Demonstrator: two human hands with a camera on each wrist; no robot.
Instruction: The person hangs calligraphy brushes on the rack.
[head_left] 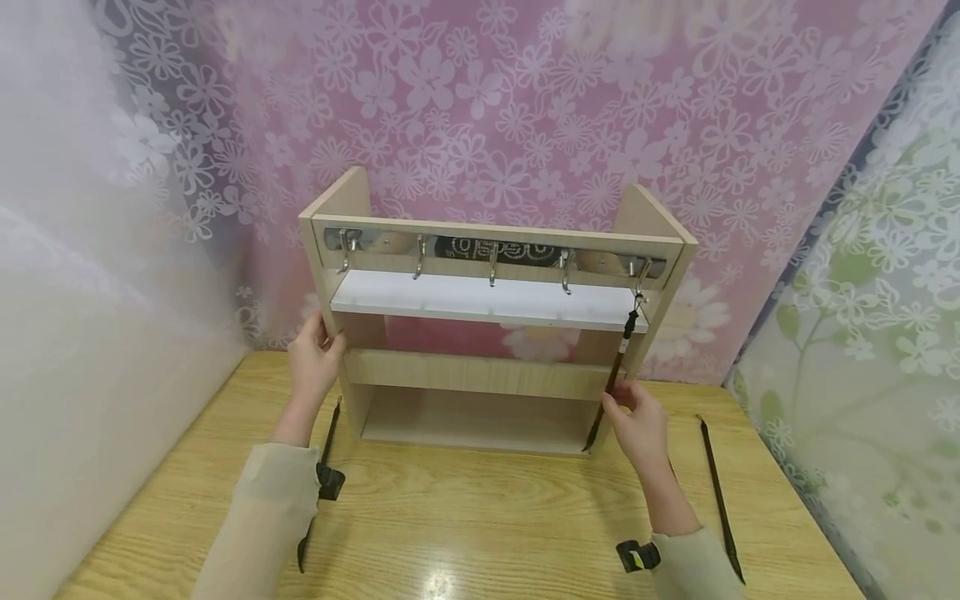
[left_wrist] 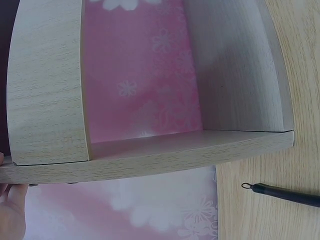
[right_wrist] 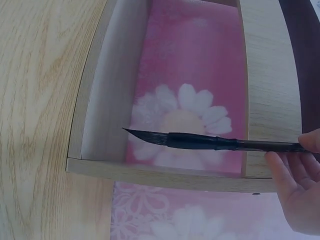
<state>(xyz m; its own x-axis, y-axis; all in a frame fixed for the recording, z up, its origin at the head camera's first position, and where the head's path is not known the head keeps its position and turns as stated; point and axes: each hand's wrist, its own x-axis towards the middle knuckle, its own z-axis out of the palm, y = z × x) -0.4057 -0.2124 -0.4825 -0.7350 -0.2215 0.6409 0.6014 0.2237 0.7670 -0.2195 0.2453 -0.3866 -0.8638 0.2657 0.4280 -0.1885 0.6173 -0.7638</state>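
From where I stand, the left hand [head_left: 313, 358] grips the left side panel of the wooden shelf [head_left: 487, 373], and the right hand [head_left: 641, 425] pinches the handle of the hanging brush [head_left: 617, 367]. This brush is at the shelf's right front, its loop [head_left: 639, 297] at the rightmost hook [head_left: 642, 271], its tip pointing downward. I cannot tell if the loop sits fully inside the hook; if it does not, releasing the handle could drop the brush on the worktop [head_left: 465, 517]. Also, a hard pull on the handle could, I think, tilt the shelf or stretch the loop. Two further brushes lie on the worktop, one left of the shelf [head_left: 329, 433], one right [head_left: 717, 483], where a sleeve could push them.
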